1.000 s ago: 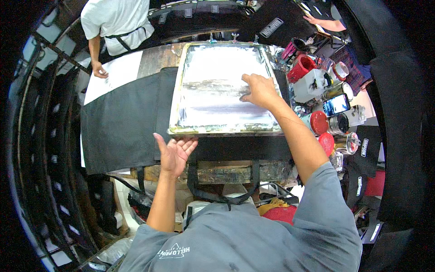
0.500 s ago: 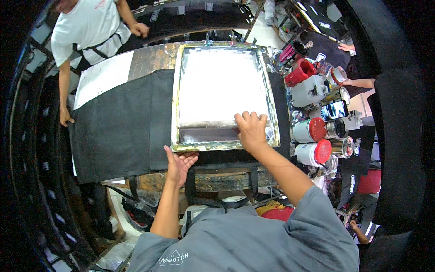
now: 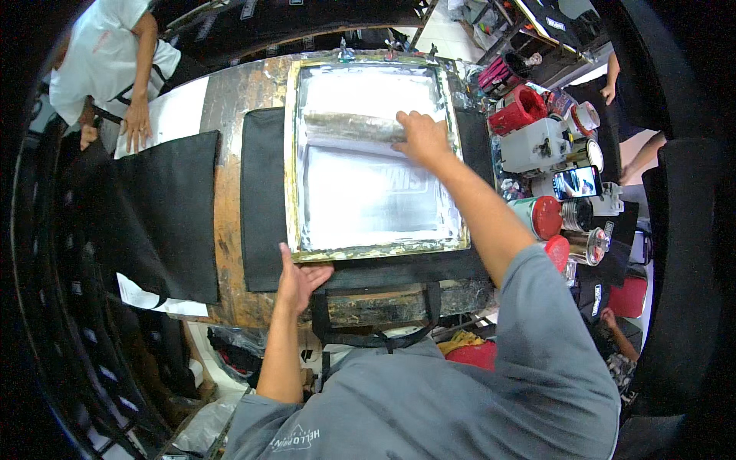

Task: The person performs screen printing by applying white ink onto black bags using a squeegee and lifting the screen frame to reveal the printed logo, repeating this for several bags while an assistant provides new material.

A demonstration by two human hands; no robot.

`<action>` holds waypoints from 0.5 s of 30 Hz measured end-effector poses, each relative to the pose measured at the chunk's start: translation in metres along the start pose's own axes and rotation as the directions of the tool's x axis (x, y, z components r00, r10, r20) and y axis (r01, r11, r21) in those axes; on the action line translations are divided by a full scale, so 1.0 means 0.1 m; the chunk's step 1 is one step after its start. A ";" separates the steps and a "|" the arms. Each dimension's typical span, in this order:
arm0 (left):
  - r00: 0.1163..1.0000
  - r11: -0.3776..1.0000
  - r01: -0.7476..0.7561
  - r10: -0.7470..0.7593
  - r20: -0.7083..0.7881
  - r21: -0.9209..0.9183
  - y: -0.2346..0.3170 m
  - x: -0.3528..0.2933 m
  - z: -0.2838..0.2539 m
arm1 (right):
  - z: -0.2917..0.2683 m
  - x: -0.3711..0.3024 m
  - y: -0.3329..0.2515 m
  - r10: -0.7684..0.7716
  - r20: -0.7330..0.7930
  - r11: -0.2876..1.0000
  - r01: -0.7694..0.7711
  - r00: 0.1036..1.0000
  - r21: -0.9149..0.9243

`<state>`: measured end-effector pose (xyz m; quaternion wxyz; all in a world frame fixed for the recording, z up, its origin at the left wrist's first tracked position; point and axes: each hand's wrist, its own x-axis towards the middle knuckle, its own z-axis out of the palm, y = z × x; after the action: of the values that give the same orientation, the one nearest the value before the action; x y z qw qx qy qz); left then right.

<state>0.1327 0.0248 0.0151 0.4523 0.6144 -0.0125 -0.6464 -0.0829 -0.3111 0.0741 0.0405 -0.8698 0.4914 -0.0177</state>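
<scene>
A screen-printing frame [image 3: 292,165] with ink-smeared edges lies over a black fabric bag [image 3: 263,222] on the worktable. My right hand [image 3: 424,139] grips the right end of a long squeegee [image 3: 345,128], which spans the mesh in its far half. Nearer than the squeegee, pale lettering shows faintly through the mesh. At the frame's near left corner is my left hand [image 3: 297,282], palm up and fingers stretched out, with the thumb by the corner. The bag's strap [image 3: 433,307] hangs over the table's near edge.
Another black bag [image 3: 165,222] lies at the left, by a person in a white shirt [image 3: 107,54] whose hand rests on a white sheet [image 3: 176,111]. Paint tubs [image 3: 546,217], a red container [image 3: 517,110] and a phone [image 3: 576,183] crowd the right side. Small clamps [image 3: 346,52] stand behind the frame.
My right hand has pushed the squeegee from the near end toward the far part of the mesh. The left bag has shifted left, baring wooden tabletop, and the person there has moved left.
</scene>
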 end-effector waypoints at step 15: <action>0.259 -0.501 -0.253 0.789 0.556 0.828 1.93 1.37 1.37 | 0.19 0.31 0.07 -0.256 -0.251 0.964 0.227 0.934 -0.139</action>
<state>0.1543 -0.2453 0.0518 0.1790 0.6999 -0.6842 0.0997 -0.0718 -0.3402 0.0538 -0.0756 -0.9142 0.3819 -0.1127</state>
